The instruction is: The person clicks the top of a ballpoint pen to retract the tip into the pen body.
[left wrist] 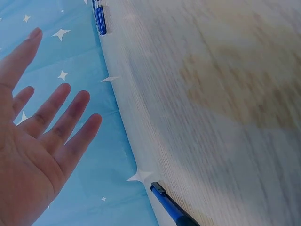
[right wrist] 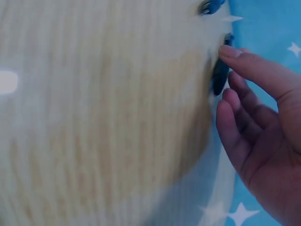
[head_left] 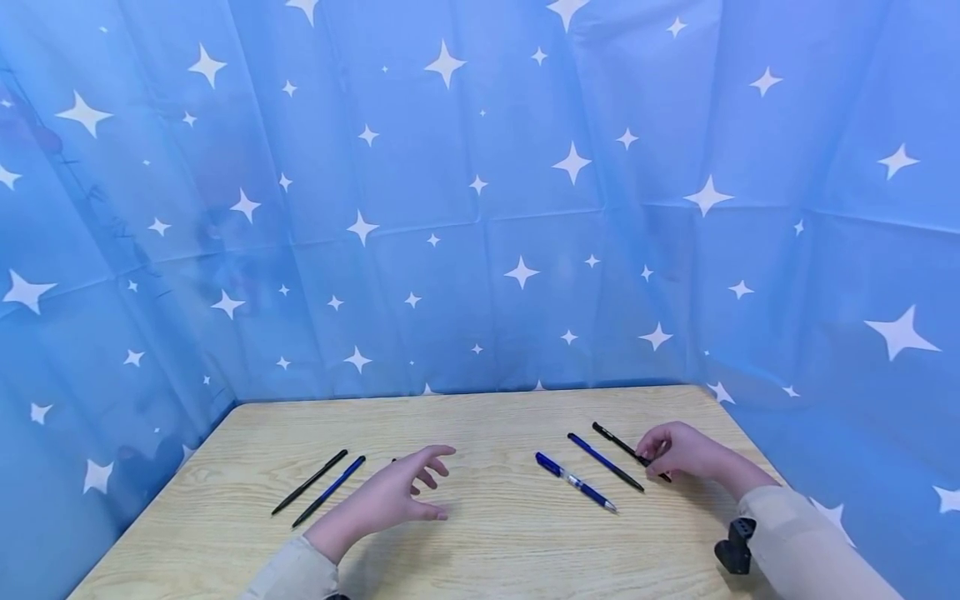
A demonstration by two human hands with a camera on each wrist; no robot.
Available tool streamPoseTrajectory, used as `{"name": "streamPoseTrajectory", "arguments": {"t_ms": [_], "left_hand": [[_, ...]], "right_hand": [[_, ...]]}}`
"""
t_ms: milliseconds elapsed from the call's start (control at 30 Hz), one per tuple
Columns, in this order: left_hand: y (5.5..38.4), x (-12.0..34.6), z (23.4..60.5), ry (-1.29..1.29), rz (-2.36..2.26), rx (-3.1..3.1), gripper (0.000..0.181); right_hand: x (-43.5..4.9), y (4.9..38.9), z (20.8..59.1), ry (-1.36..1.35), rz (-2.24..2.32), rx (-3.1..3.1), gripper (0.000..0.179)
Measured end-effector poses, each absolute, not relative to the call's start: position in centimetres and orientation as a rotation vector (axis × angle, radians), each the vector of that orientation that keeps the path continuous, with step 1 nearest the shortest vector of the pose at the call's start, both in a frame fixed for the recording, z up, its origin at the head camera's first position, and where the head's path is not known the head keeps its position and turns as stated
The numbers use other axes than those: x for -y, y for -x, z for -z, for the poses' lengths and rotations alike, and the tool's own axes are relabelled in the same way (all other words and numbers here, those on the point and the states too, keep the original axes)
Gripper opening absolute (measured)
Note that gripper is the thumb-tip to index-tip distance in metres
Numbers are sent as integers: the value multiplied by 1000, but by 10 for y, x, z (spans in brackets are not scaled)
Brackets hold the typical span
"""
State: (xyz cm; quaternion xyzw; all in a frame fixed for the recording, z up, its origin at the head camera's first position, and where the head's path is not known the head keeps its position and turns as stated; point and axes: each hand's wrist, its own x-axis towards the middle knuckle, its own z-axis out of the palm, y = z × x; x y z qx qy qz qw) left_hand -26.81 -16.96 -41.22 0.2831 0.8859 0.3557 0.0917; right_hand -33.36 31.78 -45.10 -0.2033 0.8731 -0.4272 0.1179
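My right hand (head_left: 678, 450) pinches a black pen (head_left: 613, 437) near its lower end, at the right of the table. In the right wrist view the thumb tip lies across the dark pen (right wrist: 220, 77). Beside it lie a slim blue pen (head_left: 603, 462) with a dark tip and a blue-and-white pen (head_left: 573, 481). My left hand (head_left: 397, 496) is held over the table with fingers spread and nothing in them. A pen mostly hidden behind that hand shows only its dark end (head_left: 394, 460). In the left wrist view a blue pen (left wrist: 169, 205) lies below the palm (left wrist: 28, 169).
A black pen (head_left: 307, 483) and a blue pen (head_left: 330, 490) lie side by side on the left of the wooden table (head_left: 487, 550). A blue curtain with white stars (head_left: 465, 308) hangs right behind the table edge. A black device (head_left: 735, 546) sits at the right cuff.
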Motion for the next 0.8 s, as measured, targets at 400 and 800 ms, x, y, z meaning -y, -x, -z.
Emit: {"name": "streamPoseTrajectory", "arguments": {"t_ms": [400, 800], "left_hand": [[276, 154, 411, -904, -1030, -2632, 65], [278, 136, 407, -968, -967, -2641, 55]], "right_hand": [[-290, 333, 436, 680, 1157, -2655, 25], [-265, 335, 441, 742, 1130, -2558, 31]]}}
